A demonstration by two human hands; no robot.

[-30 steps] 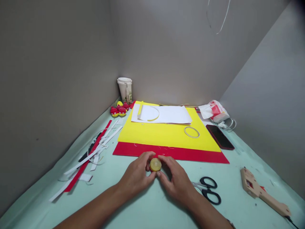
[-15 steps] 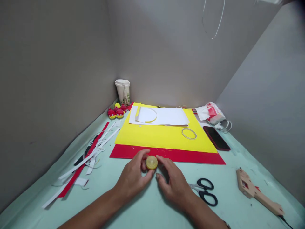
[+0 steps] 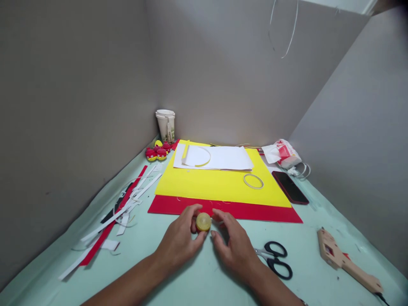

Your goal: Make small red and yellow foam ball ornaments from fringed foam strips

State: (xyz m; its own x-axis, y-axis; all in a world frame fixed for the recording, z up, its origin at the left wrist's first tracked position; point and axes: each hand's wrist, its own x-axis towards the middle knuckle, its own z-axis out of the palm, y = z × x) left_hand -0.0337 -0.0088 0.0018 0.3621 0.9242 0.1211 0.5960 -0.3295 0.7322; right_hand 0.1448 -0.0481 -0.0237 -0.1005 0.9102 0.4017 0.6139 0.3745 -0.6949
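Observation:
A small round coil-like disc (image 3: pixel 203 222), gold-yellow on top with a red lower edge, is between my hands at the front of the table. My left hand (image 3: pixel 180 238) is closed on it, with the thumb at its near side and the fingers behind its left edge. My right hand (image 3: pixel 232 244) curves around the other side, thumb and fingers apart, its fingertips close to the disc's right edge. Whether a right fingertip touches it, I cannot tell. Beside my right wrist lie black-handled scissors (image 3: pixel 276 259), their blades partly hidden by the hand.
Red (image 3: pixel 229 209) and yellow sheets (image 3: pixel 204 182) lie ahead, with white paper (image 3: pixel 228 157) and a thin ring (image 3: pixel 253 181). Paper strips (image 3: pixel 108 229) are at left, near red-yellow pieces (image 3: pixel 156 152) and a cup (image 3: pixel 166 125). A phone (image 3: pixel 290 187) and glue gun (image 3: pixel 347 259) are at right.
The whole view has shifted slightly downward. A little more of the disc's red lower edge shows. My hands stay in nearly the same pose around it.

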